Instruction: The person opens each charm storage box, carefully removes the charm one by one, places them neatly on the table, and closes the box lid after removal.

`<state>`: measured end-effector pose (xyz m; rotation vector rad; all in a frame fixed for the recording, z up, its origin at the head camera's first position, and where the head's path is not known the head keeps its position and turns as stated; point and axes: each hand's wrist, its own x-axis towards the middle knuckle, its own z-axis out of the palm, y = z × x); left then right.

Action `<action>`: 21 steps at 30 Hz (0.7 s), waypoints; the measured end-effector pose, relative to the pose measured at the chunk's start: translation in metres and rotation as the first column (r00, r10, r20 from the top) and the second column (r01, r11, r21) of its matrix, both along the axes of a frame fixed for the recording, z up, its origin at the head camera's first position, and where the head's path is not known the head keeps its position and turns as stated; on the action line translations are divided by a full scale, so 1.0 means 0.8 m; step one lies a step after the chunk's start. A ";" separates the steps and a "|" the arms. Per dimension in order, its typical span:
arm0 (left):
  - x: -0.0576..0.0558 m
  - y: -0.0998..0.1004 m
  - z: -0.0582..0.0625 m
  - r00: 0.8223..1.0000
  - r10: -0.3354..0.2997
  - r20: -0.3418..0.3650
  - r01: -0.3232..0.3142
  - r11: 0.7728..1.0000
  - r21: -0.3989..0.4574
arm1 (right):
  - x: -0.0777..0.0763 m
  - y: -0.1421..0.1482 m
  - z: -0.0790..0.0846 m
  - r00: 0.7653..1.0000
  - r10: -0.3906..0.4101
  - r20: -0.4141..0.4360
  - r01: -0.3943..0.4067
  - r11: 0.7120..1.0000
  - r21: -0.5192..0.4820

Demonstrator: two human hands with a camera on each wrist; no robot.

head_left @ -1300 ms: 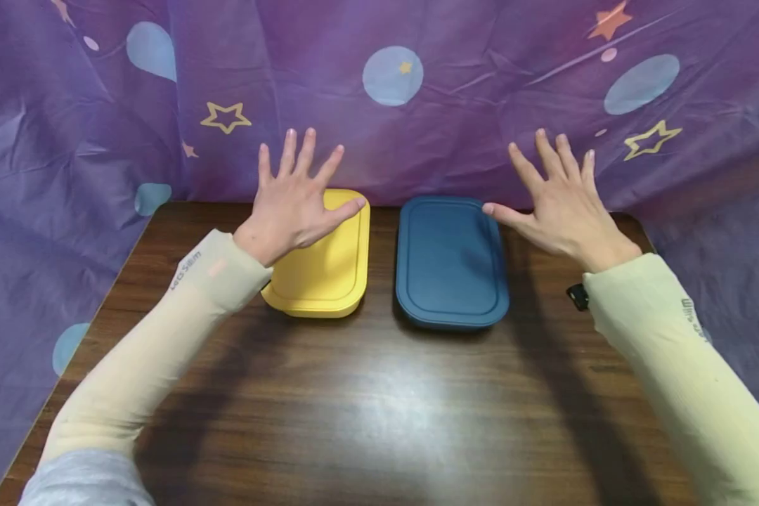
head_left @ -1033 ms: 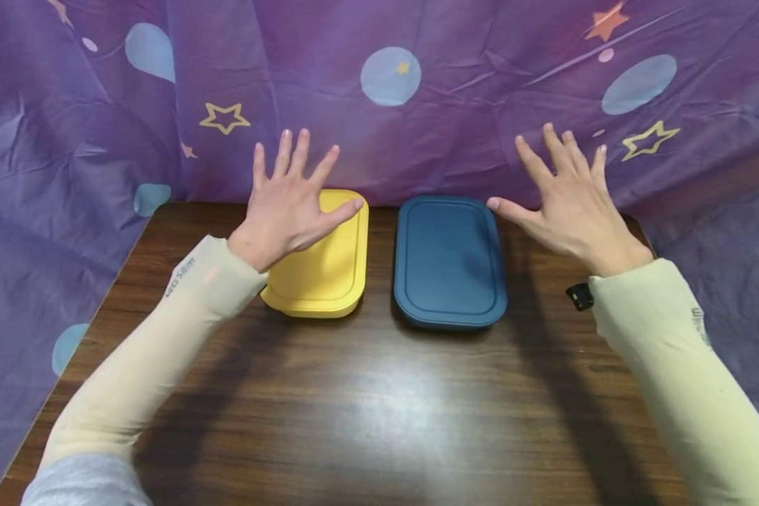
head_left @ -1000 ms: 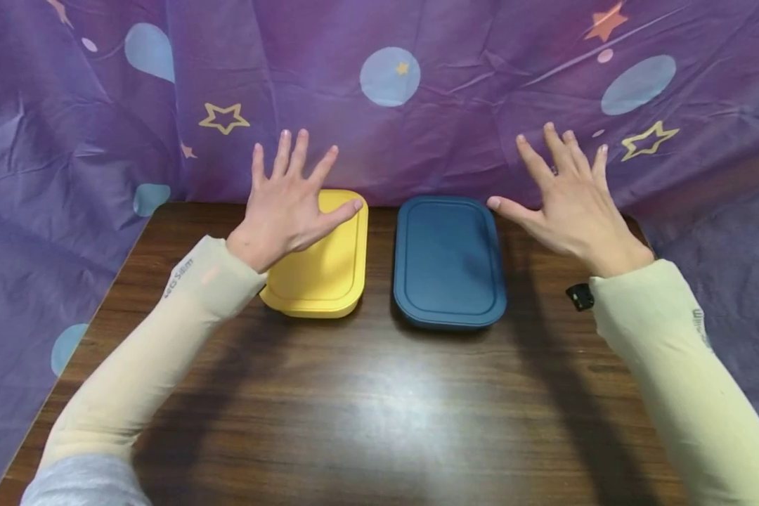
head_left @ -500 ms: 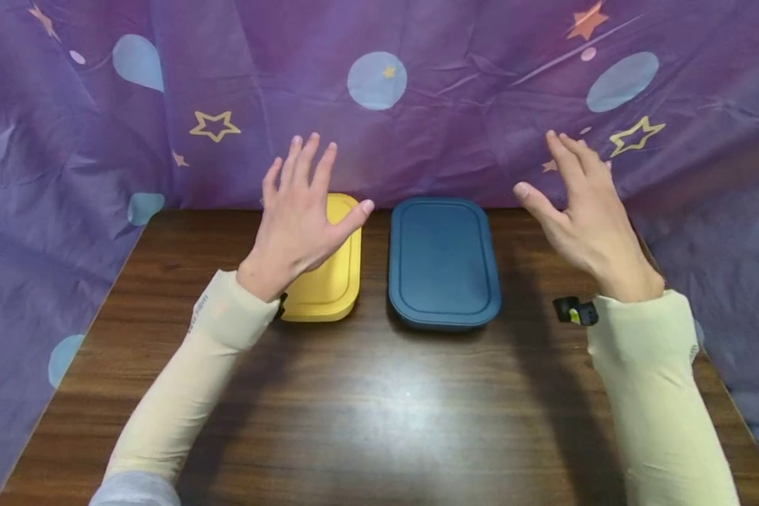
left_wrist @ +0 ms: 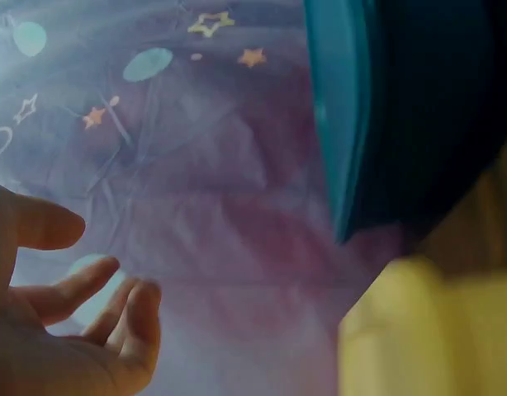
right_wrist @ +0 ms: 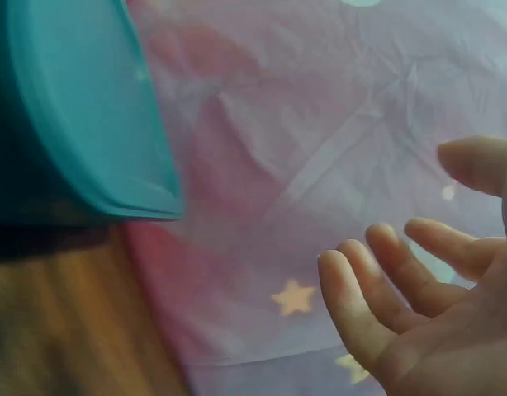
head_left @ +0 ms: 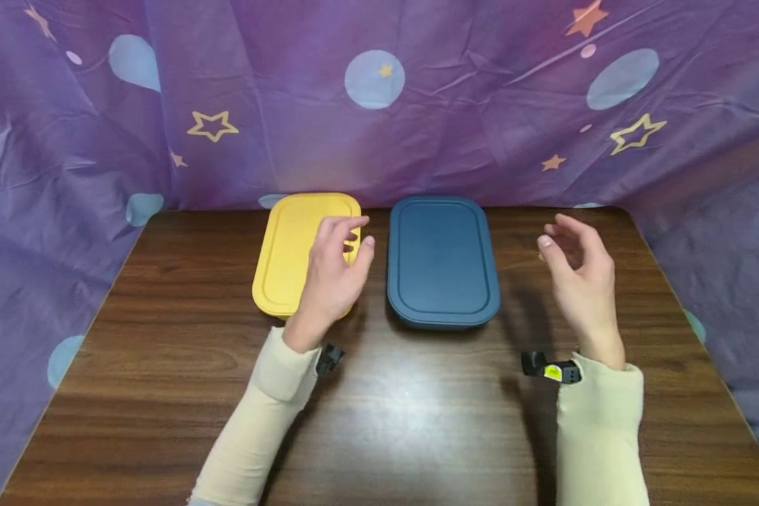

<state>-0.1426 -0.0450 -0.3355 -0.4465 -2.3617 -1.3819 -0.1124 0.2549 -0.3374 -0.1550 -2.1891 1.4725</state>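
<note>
A yellow lidded food container [head_left: 284, 253] and a blue lidded food container [head_left: 443, 260] lie side by side at the back of the table. My left hand [head_left: 332, 274] hovers over the yellow container's right side, fingers loosely bent with nothing in them. To the right of the blue container, and apart from it, my right hand [head_left: 583, 281] hangs above the table with relaxed fingers and an empty palm. In the left wrist view the left hand [left_wrist: 72, 322] shows bent, empty fingers. Likewise the right wrist view shows the right hand [right_wrist: 452, 305] holding nothing.
The brown wooden table [head_left: 152, 379] reaches back to a purple curtain [head_left: 468, 140] printed with stars and circles. Small black wrist cameras [head_left: 550, 367] sit at both sleeve cuffs. A narrow strip of table separates the two containers.
Both hands have come down and back toward the person, and their spread fingers have relaxed into a bend. The left hand also moved right. Both containers stay in place.
</note>
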 end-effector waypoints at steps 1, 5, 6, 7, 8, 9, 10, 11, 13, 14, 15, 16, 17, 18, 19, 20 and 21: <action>0.003 0.005 -0.006 0.999 -0.012 0.035 0.012 1.000 0.005 | 0.002 -0.001 -0.007 1.000 0.008 0.018 -0.008 0.999 -0.034; 0.014 0.021 -0.028 0.993 -0.025 0.118 0.027 1.000 -0.014 | 0.008 -0.007 -0.032 0.991 0.034 0.129 -0.019 0.992 -0.122; 0.016 0.025 -0.033 0.992 -0.018 0.128 0.022 1.000 -0.023 | 0.009 -0.009 -0.037 0.987 0.039 0.154 -0.020 0.992 -0.123; 0.018 0.027 -0.039 0.991 -0.008 0.135 0.012 0.999 -0.031 | 0.009 -0.011 -0.042 0.984 0.041 0.176 -0.020 0.993 -0.116; 0.021 0.030 -0.044 0.990 0.004 0.141 0.001 0.999 -0.037 | 0.010 -0.013 -0.046 0.980 0.042 0.196 -0.022 0.994 -0.103; 0.023 0.033 -0.049 0.989 0.013 0.151 -0.008 0.999 -0.038 | 0.011 -0.014 -0.050 0.976 0.041 0.212 -0.023 0.996 -0.088; 0.026 0.036 -0.054 0.987 0.020 0.162 -0.014 0.999 -0.042 | 0.011 -0.016 -0.054 0.973 0.040 0.228 -0.023 0.997 -0.075; 0.029 0.039 -0.059 0.984 0.024 0.178 -0.017 0.999 -0.043 | 0.012 -0.016 -0.058 0.969 0.037 0.244 -0.025 0.998 -0.053; 0.035 0.046 -0.067 0.977 0.030 0.211 -0.020 0.998 -0.052 | 0.015 -0.017 -0.065 0.960 0.030 0.278 -0.027 1.000 -0.016; 0.038 0.050 -0.071 0.974 0.030 0.225 -0.017 0.998 -0.061 | 0.016 -0.016 -0.068 0.955 0.027 0.295 -0.027 1.000 -0.004; 0.041 0.053 -0.074 0.972 0.033 0.233 -0.017 0.997 -0.072 | 0.017 -0.016 -0.071 0.951 0.024 0.309 -0.027 1.000 0.007; 0.044 0.056 -0.078 0.970 0.039 0.239 -0.019 0.996 -0.087 | 0.018 -0.016 -0.073 0.947 0.023 0.321 -0.029 0.999 0.014; 0.046 0.059 -0.080 0.970 0.048 0.237 -0.024 0.995 -0.101 | 0.018 -0.016 -0.075 0.944 0.026 0.329 -0.035 0.999 0.022; 0.048 0.060 -0.084 0.971 0.064 0.229 -0.036 0.992 -0.122 | 0.018 -0.016 -0.077 0.942 0.030 0.334 -0.043 0.999 0.031; 0.050 0.062 -0.086 0.970 0.074 0.230 -0.044 0.990 -0.131 | 0.018 -0.017 -0.078 0.940 0.038 0.338 -0.053 0.998 0.036; 0.051 0.062 -0.088 0.969 0.084 0.231 -0.053 0.989 -0.135 | 0.018 -0.017 -0.080 0.938 0.050 0.342 -0.069 0.997 0.042; 0.051 0.062 -0.089 0.968 0.091 0.235 -0.061 0.989 -0.135 | 0.017 -0.018 -0.080 0.935 0.063 0.348 -0.087 0.995 0.053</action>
